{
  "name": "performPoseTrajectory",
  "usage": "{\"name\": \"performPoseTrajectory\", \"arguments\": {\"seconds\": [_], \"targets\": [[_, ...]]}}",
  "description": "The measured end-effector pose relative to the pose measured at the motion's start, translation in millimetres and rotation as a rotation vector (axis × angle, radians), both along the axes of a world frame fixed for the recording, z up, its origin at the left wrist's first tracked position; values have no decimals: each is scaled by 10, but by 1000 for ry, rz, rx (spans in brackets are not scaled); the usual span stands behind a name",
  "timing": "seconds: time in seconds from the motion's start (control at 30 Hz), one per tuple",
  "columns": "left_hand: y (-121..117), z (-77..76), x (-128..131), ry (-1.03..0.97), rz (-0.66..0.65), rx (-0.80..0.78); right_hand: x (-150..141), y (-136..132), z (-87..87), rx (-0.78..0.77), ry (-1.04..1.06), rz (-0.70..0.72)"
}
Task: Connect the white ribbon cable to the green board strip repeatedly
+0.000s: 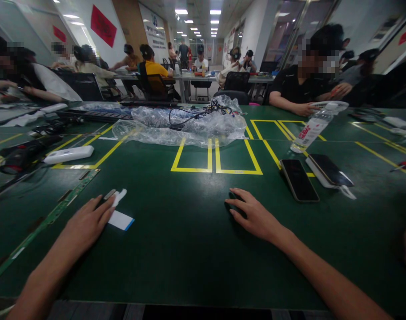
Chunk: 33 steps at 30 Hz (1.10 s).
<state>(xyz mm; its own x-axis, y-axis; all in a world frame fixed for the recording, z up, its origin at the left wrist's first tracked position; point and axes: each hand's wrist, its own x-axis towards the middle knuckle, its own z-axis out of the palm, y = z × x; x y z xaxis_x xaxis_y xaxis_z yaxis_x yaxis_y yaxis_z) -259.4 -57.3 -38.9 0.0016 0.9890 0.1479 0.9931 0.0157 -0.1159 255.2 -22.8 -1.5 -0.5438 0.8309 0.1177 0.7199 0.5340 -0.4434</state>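
Note:
My left hand (86,224) rests low over the table at the left, its fingers closed on a white flat ribbon cable (120,220) with a blue end. The cable passes under the fingers, and a white folded piece (120,197) and a small grey connector (110,194) show past the fingertips. Part of the cable is hidden by the hand. Beside this hand lies a long, narrow green circuit board (61,208), running diagonally. My right hand (254,213) is held out near the middle of the table, fingers apart, with nothing in it.
Clear plastic wrap (189,129) with black cables lies across the far side. Two phones (299,180) (331,170) and a water bottle (312,129) are at right. A white device (69,154) and a black tool (26,153) lie left. A person (306,80) sits opposite.

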Motion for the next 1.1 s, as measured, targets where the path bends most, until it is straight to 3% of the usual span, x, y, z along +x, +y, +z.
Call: {"name": "performPoseTrajectory", "arguments": {"seconds": [0.27,0.37,0.47,0.6,1.1], "targets": [[159,170,1660,-115,-514,-165,-18,9,-8,-6,-21,-8],[264,221,2091,-128,-683,-199,-16,16,-27,14,-27,-16],[391,243,2368,-142,-754,-223,-6,23,-54,26,-63,-28],[498,222,2506,-148,-772,-222,3,31,-84,22,-92,-13],[507,195,2438,-194,-808,-203,-61,11,-80,37,-149,2]]}}
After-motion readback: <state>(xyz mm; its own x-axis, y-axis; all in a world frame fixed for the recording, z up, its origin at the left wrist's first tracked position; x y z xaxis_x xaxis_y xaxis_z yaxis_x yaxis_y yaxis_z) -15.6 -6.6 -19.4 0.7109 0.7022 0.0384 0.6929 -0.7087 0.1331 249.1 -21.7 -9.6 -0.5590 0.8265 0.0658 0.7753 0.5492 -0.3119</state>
